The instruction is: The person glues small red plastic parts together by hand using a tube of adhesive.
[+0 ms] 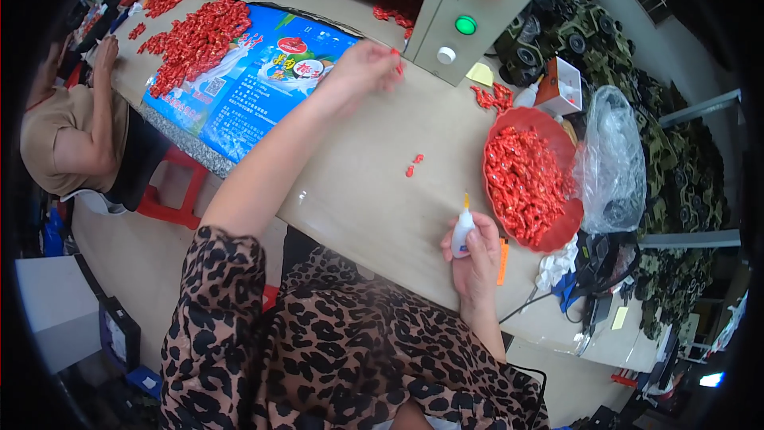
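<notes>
Red piece (395, 51) in left hand (362, 70), perhaps too small to identify.

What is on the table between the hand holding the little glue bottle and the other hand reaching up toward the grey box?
In the head view, between the right hand with the glue bottle and the left hand, the table is bare except for a few small red pieces.

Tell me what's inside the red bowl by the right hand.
The red bowl is heaped with small red plastic pieces, nearly to the rim. The bowl's bottom and anything beneath the heap are covered. A clear plastic bag overlaps its right edge.
</notes>
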Demonstrator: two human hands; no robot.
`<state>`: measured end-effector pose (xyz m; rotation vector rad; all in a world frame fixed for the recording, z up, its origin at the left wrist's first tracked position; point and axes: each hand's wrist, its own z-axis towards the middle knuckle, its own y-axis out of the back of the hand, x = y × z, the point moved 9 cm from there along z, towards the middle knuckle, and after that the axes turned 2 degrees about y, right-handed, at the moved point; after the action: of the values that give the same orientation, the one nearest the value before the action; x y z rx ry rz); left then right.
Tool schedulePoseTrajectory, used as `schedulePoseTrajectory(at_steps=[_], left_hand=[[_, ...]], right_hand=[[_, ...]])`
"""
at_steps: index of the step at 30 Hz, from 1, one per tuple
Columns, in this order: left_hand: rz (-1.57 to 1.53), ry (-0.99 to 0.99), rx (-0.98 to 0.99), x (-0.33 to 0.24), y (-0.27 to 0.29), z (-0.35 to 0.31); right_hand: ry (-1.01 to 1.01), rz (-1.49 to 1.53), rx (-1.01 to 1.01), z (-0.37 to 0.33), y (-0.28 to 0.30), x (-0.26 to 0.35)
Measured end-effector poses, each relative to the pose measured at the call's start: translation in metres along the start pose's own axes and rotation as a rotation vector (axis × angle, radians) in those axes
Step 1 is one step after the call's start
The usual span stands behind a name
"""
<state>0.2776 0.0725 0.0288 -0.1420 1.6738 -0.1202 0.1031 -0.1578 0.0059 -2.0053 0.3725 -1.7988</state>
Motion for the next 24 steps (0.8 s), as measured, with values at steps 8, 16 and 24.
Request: schedulePoseTrajectory(at_steps=[8, 16, 24], left_hand=[[-0.500, 0.268, 0.283, 0.058, -0.054, -0.138], [-0.227, 0.067, 0.284, 0.058, -0.070, -0.175], [-0.076, -0.034, 0.037, 0.068, -0.069, -0.179]], right_hand=[[0.005, 0.161, -0.048, -0.004, -0.002, 0.002], [-0.004, 0.399, -0.061, -0.004, -0.002, 0.002], [0.144, 0.172, -0.068, -0.002, 0.000, 0.002]])
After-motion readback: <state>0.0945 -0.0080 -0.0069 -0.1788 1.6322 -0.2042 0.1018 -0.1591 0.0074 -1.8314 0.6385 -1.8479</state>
